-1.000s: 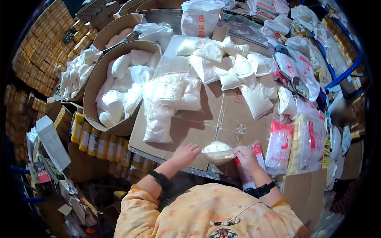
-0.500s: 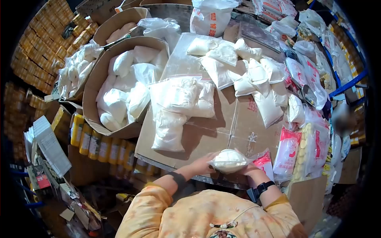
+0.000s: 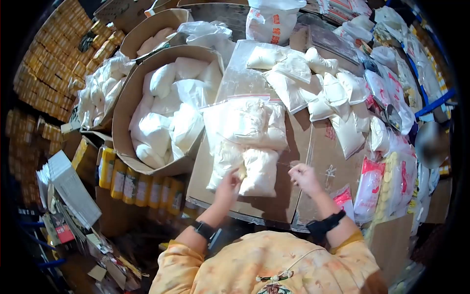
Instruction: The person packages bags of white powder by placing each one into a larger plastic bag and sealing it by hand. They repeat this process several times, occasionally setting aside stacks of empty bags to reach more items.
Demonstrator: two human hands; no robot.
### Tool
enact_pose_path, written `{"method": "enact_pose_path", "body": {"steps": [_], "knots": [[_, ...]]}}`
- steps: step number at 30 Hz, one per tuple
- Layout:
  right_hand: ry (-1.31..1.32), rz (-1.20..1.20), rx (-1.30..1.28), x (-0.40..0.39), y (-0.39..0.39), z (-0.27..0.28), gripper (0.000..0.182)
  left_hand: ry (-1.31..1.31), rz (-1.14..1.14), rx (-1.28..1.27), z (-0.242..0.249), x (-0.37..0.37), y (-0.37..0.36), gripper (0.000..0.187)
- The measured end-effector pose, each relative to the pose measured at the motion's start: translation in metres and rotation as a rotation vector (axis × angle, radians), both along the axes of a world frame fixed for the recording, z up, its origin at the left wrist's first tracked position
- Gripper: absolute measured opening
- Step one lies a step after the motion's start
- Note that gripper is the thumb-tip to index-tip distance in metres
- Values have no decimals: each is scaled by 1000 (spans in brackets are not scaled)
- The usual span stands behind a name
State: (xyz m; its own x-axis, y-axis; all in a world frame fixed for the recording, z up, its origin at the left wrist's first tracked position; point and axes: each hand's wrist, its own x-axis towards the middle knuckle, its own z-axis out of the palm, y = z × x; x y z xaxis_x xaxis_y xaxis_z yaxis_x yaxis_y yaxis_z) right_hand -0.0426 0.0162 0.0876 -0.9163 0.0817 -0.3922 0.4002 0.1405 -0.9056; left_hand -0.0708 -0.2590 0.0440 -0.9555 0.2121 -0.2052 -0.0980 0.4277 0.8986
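Note:
My left hand (image 3: 228, 187) is at the lower left edge of a clear bag of white powder (image 3: 259, 172); its fingers are too blurred to show whether they grip it. Right of this bag, my right hand (image 3: 305, 178) is closed in a pinch, and what it holds, if anything, is too small to make out. The bag lies flat on a cardboard sheet (image 3: 279, 208). Another filled bag (image 3: 226, 164) lies beside it on the left, and a larger zip bag (image 3: 245, 120) of powder touches both from above.
An open carton (image 3: 120, 139) of white bags stands at left, above yellow-wrapped packs (image 3: 131, 185). More powder bags (image 3: 338, 105) are piled at the upper right of the cardboard. Pink-and-white packets (image 3: 369, 188) lie along its right side.
The powder bag that was between my hands at the front edge now lies farther up, beside the other bag. My hands have moved forward and left, and the right one is off the bag's body.

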Motion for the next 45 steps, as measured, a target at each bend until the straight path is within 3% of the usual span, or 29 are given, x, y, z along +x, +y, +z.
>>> {"method": "enact_pose_path", "body": {"steps": [3,4,7,9,12,16,20,32,38,40,42,43,44,45], "knots": [[164,36,-291,-3,-3,128,11,-4,-59,-167,3,14,-37,15],[208,64,-373,3,-5,174,13,-32,-55,-150,3,20,-47,15],[667,436,-845,24,-7,251,18,-106,-17,-85,1,41,-63,21],[729,749,-993,29,-6,280,23,-162,60,-38,1,57,-66,26],[505,1023,-1242,71,12,290,43,-143,93,7,5,72,-52,26],[558,1058,-1442,139,51,280,46,-126,44,25,21,93,-18,26],[604,1045,-1460,187,88,278,40,-118,-33,26,31,108,24,25],[835,895,-1236,303,157,291,21,-140,-333,60,44,126,161,26],[969,756,-1067,327,188,293,12,-56,-425,15,48,128,182,25],[1055,567,-850,329,209,284,9,-41,-410,-11,46,130,174,25],[1009,87,-340,329,230,249,7,-52,-383,-29,45,129,164,24],[813,-173,35,330,239,224,8,-59,-359,-15,47,132,160,22],[561,-346,273,330,248,199,9,-63,-335,2,48,133,156,19],[488,-430,388,331,261,160,7,-59,-321,-16,40,129,142,19]]}}
